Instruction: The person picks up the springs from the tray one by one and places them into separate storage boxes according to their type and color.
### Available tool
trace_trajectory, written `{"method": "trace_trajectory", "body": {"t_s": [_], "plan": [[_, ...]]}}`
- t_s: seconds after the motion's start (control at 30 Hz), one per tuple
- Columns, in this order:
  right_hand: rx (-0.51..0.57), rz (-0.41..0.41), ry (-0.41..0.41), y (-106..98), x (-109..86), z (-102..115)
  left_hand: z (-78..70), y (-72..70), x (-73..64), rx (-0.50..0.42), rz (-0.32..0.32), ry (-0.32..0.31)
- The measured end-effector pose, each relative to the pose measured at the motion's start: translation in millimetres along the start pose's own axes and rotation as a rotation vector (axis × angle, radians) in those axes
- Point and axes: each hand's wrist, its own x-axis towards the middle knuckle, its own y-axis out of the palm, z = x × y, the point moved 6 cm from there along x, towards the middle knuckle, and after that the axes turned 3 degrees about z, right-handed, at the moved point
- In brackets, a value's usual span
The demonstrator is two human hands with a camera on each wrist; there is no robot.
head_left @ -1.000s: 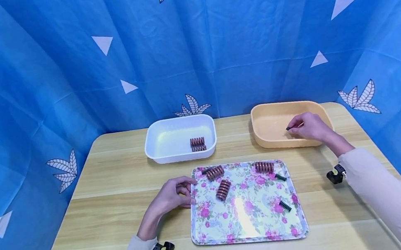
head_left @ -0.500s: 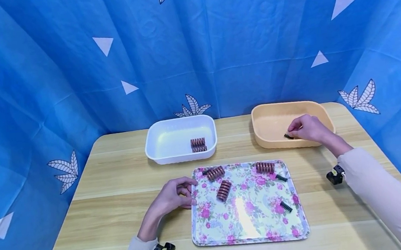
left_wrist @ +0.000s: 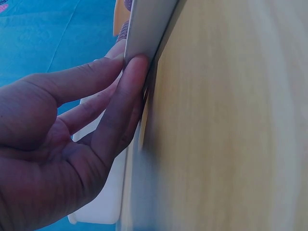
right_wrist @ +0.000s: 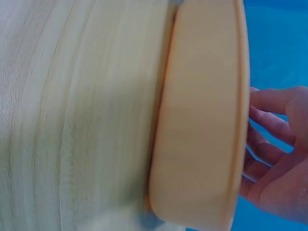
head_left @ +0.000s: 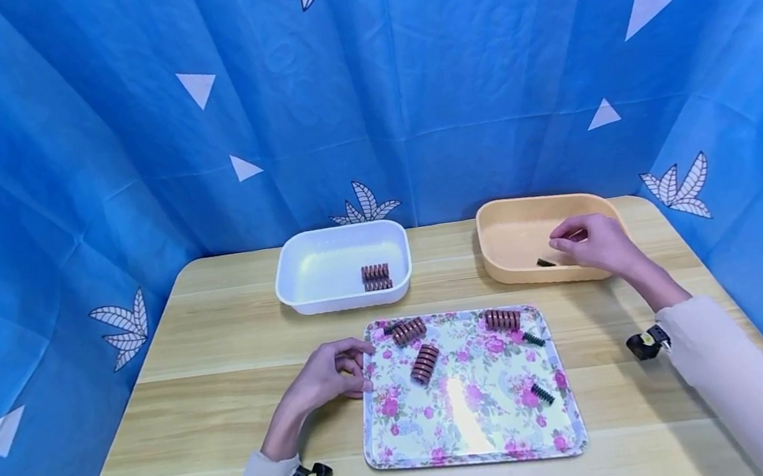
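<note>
Orange bin [head_left: 536, 274] in head, right wrist views

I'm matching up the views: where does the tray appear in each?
Head: the tray lies below centre, slightly right.
Left wrist: top centre, edge-on, pinched by the left hand.
Right wrist: not in it.
Shared landmark: the blue curtain, in all three.

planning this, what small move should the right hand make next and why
Probably move the right hand to the floral tray: its fingertips look apart from a dark spring in the orange bin, and similar springs lie on the tray's right side.
</note>
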Motion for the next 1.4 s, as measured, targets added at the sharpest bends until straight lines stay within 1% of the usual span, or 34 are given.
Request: {"method": "trace_trajectory", "body": {"t_s": [0.17, 0.33, 0.47, 0.63, 0.73, 0.87, 1.1, 1.27, 1.4], "plan": [[0.03, -0.061, -0.004, -9.3, -11.3, 8.2, 0.6, 0.1, 0.1, -0.003, 0.001, -0.003], [0.049, -0.07, 0.007, -14.5, -21.6, 15.3, -0.5, 0.4, 0.0, 0.001, -0.002, -0.002], [0.062, -0.083, -0.007, -17.7, -29.4, 23.1, -1.9, 0.5, 0.0, 0.011, -0.005, 0.001], [0.07, -0.095, -0.027, -17.6, -39.2, 32.8, -0.7, 0.6, -0.3, 0.0, -0.006, -0.004], [0.077, -0.096, -0.013, -15.7, -44.7, 35.9, -0.5, 0.2, 0.0, -0.002, -0.009, -0.007], [0.094, -0.093, 0.006, -11.3, -50.5, 36.9, -1.4, -0.5, 0.3, 0.011, -0.012, 0.005], [0.111, -0.097, -0.065, -4.3, -59.8, 41.5, 0.4, 0.2, 0.3, -0.022, -0.006, -0.013], [0.134, -0.091, -0.103, 0.4, -65.5, 43.3, 0.8, 0.5, -0.3, -0.036, 0.001, -0.01], [0.138, -0.11, -0.119, 3.6, -70.8, 44.5, 0.6, 0.8, 0.2, -0.027, 0.004, -0.005]]}}
